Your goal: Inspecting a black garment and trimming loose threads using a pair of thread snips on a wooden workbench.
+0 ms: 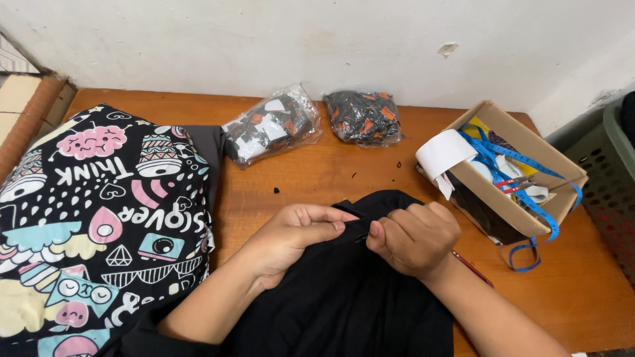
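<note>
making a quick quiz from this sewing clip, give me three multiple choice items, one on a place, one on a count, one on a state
1. Where is the blue measuring tape?
A. draped over the cardboard box
B. on the patterned cushion
C. on the floor

2. How many plastic-wrapped fabric bundles lie by the wall?
A. one
B. two
C. four

3. What are both hands doing?
A. resting flat
B. pinching the black fabric
C. holding scissors

Answers:
1 A, it hangs over the cardboard box.
2 B, one bundle beside another.
3 B, left hand and right hand pinch the black fabric.
</note>
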